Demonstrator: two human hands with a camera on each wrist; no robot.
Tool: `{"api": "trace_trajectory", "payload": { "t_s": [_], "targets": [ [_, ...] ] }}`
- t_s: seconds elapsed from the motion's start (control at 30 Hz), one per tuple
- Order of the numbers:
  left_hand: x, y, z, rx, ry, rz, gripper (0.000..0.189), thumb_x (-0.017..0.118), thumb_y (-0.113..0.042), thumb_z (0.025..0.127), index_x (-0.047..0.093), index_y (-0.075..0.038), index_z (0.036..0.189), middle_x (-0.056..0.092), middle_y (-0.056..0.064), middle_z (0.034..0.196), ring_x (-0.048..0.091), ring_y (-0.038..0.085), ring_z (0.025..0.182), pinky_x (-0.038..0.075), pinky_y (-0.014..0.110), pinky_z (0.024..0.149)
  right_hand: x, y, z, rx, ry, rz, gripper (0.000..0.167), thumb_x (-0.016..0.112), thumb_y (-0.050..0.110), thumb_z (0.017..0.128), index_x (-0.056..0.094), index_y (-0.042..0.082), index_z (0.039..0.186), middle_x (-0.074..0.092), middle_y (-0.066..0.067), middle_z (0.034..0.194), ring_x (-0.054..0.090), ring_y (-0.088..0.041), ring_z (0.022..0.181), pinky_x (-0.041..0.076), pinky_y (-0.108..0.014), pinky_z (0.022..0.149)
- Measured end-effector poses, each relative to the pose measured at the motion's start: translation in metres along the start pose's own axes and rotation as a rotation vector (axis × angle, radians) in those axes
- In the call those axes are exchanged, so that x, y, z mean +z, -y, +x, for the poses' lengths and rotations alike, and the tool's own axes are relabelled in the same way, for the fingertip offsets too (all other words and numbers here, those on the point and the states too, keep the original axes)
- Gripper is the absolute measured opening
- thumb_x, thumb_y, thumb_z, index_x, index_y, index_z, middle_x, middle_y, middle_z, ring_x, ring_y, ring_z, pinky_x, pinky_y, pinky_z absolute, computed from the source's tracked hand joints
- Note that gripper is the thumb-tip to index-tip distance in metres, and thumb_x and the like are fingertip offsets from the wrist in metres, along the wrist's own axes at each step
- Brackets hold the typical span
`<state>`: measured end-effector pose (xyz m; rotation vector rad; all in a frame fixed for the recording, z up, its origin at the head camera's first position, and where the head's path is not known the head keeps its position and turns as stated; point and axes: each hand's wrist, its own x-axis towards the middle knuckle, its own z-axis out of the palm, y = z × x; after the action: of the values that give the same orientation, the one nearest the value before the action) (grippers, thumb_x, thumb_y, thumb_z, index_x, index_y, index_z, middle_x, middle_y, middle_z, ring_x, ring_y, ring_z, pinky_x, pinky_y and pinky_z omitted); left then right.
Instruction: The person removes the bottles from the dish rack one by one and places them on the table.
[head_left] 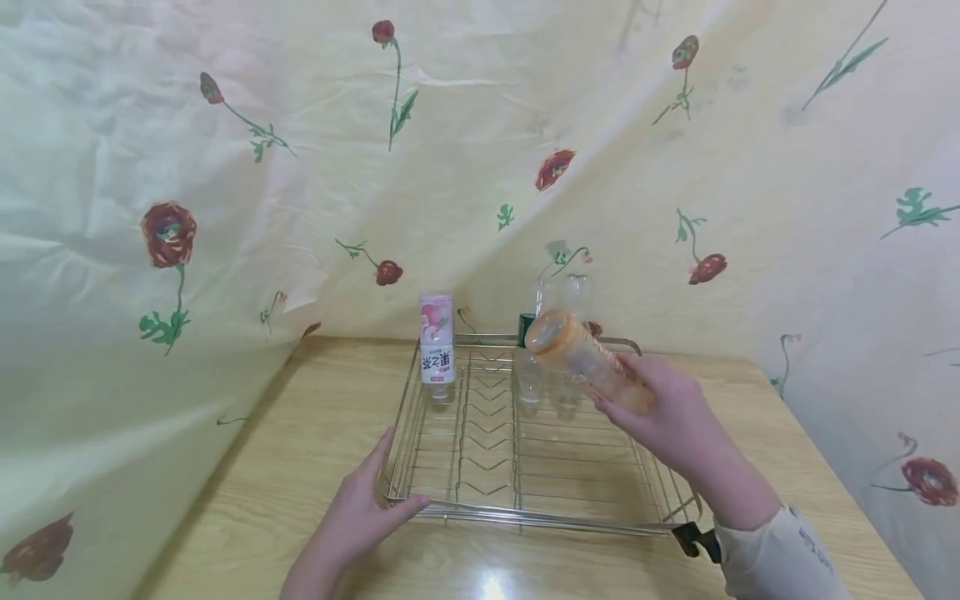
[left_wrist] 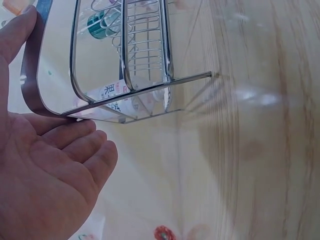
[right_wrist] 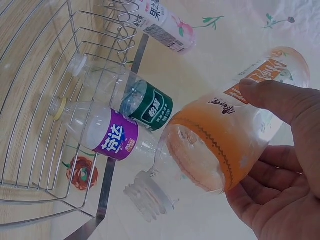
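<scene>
My right hand [head_left: 667, 408] grips a clear plastic bottle with an orange label [head_left: 573, 350] above the right part of a wire dish rack [head_left: 517, 508]. The bottle is tilted, base toward the upper left in the head view; its uncapped threaded neck points down-left in the right wrist view. My left hand [head_left: 367, 504] rests at the rack's front left corner, thumb over the front rail and straight fingers along the left side. In the left wrist view its palm [left_wrist: 45, 165] is bare.
Upside down at the rack's back left stands a pink peach-drink bottle [head_left: 437, 337]. Back centre hold a green-labelled bottle [right_wrist: 150, 105] and a purple-labelled bottle [right_wrist: 117, 134], necks down. A black piece [head_left: 696, 542] hangs at the front right corner. Flowered cloth [head_left: 480, 167] hangs behind the wooden table [head_left: 300, 417].
</scene>
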<state>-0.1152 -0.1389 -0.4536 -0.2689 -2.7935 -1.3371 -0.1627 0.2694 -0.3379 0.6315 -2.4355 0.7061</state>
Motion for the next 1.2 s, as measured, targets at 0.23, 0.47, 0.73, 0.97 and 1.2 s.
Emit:
{"api": "trace_trajectory", "payload": {
  "t_s": [0.23, 0.47, 0.73, 0.97, 1.2],
  "targets": [
    [-0.002, -0.003, -0.001, -0.01, 0.003, 0.007, 0.113, 0.081, -0.061, 0.078, 0.022, -0.018, 0.164, 0.033, 0.016, 0.16, 0.036, 0.044, 0.141, 0.029, 0.062, 0.112, 0.0, 0.003, -0.002, -0.023, 0.013, -0.014, 0.058, 0.09, 0.007, 0.072, 0.065, -0.006, 0.123, 0.069, -0.023, 0.111, 0.067, -0.038, 0.093, 0.06, -0.052, 0.07],
    [-0.003, -0.005, -0.001, -0.021, 0.011, 0.01, 0.113, 0.081, -0.061, 0.078, 0.021, -0.018, 0.164, 0.032, 0.017, 0.16, 0.037, 0.046, 0.14, 0.029, 0.063, 0.112, 0.0, 0.004, -0.004, -0.036, 0.031, -0.001, 0.059, 0.089, 0.006, 0.073, 0.064, -0.008, 0.125, 0.067, -0.025, 0.115, 0.066, -0.039, 0.096, 0.06, -0.05, 0.07],
    [-0.003, -0.005, -0.001, -0.015, 0.016, 0.013, 0.113, 0.081, -0.06, 0.079, 0.02, -0.019, 0.164, 0.031, 0.017, 0.16, 0.036, 0.046, 0.14, 0.029, 0.064, 0.111, -0.001, 0.01, -0.006, -0.019, 0.067, 0.002, 0.062, 0.089, 0.008, 0.074, 0.063, -0.006, 0.129, 0.066, -0.024, 0.119, 0.065, -0.04, 0.1, 0.062, -0.049, 0.072],
    [-0.005, -0.009, -0.002, -0.023, 0.016, 0.025, 0.116, 0.081, -0.061, 0.077, 0.02, -0.016, 0.164, 0.028, 0.017, 0.162, 0.034, 0.047, 0.141, 0.027, 0.064, 0.111, 0.001, 0.015, -0.007, 0.027, 0.118, 0.006, 0.062, 0.088, 0.011, 0.077, 0.062, -0.006, 0.131, 0.064, -0.025, 0.124, 0.06, -0.045, 0.11, 0.059, -0.057, 0.081],
    [-0.011, -0.014, -0.001, 0.023, -0.026, 0.035, 0.114, 0.086, -0.054, 0.075, 0.023, -0.017, 0.163, 0.028, 0.015, 0.162, 0.031, 0.044, 0.143, 0.028, 0.062, 0.112, 0.001, 0.019, -0.008, 0.019, 0.135, -0.004, 0.062, 0.088, 0.012, 0.078, 0.062, -0.004, 0.132, 0.064, -0.024, 0.126, 0.059, -0.046, 0.113, 0.055, -0.062, 0.087]
  ]
}}
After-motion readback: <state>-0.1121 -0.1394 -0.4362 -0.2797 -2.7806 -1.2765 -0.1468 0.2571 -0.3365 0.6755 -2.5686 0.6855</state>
